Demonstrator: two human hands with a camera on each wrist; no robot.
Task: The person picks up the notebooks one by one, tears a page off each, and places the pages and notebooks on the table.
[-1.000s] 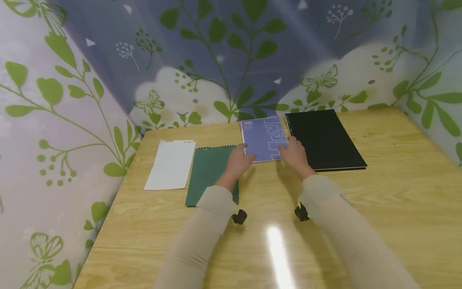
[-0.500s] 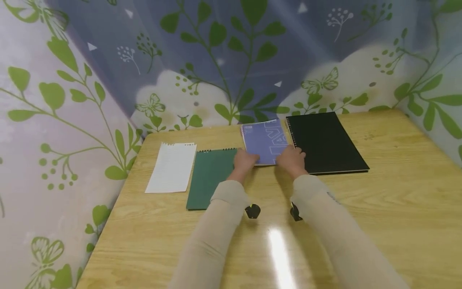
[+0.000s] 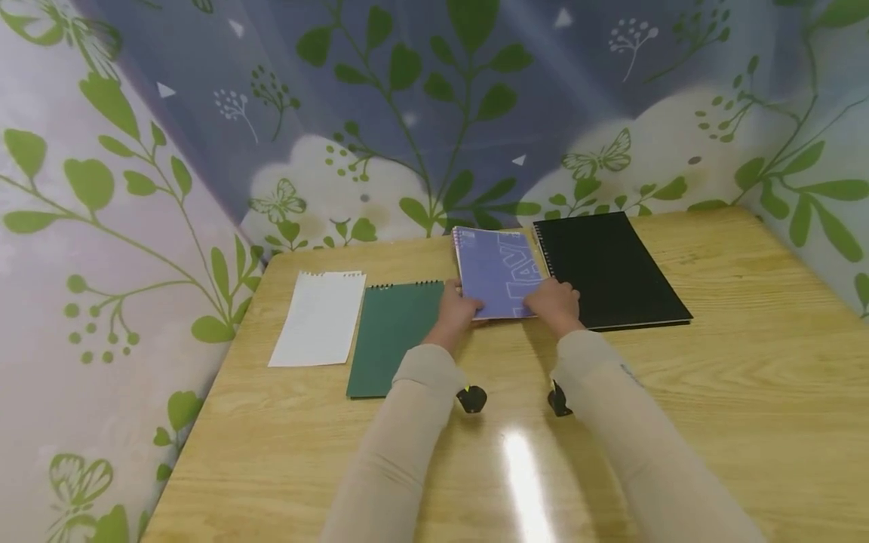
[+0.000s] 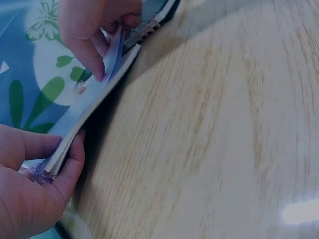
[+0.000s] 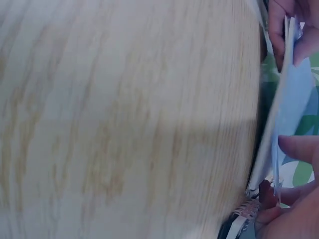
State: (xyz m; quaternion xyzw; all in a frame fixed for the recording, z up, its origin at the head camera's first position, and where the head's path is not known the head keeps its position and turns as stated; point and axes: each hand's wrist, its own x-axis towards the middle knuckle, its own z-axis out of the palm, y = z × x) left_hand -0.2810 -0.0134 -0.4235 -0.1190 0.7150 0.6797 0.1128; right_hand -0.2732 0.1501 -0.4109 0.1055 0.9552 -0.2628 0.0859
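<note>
A purple spiral notebook with outlined lettering lies at the middle back, its coil along the left side. My left hand grips its near left corner, thumb above and fingers beneath, as the left wrist view shows. At the near right corner, my right hand pinches the front cover. In both wrist views a thin gap shows between that cover and the pages below, and the notebook's near edge is raised off the table.
Left of the hands lie a green spiral notebook and a white lined sheet with a torn top edge. A large black spiral notebook sits close on the right. The patterned wall borders the wooden table behind.
Both hands have closed on the purple notebook's near corners. Its near edge has come slightly toward me and up. The other notebooks and the sheet have stayed put.
</note>
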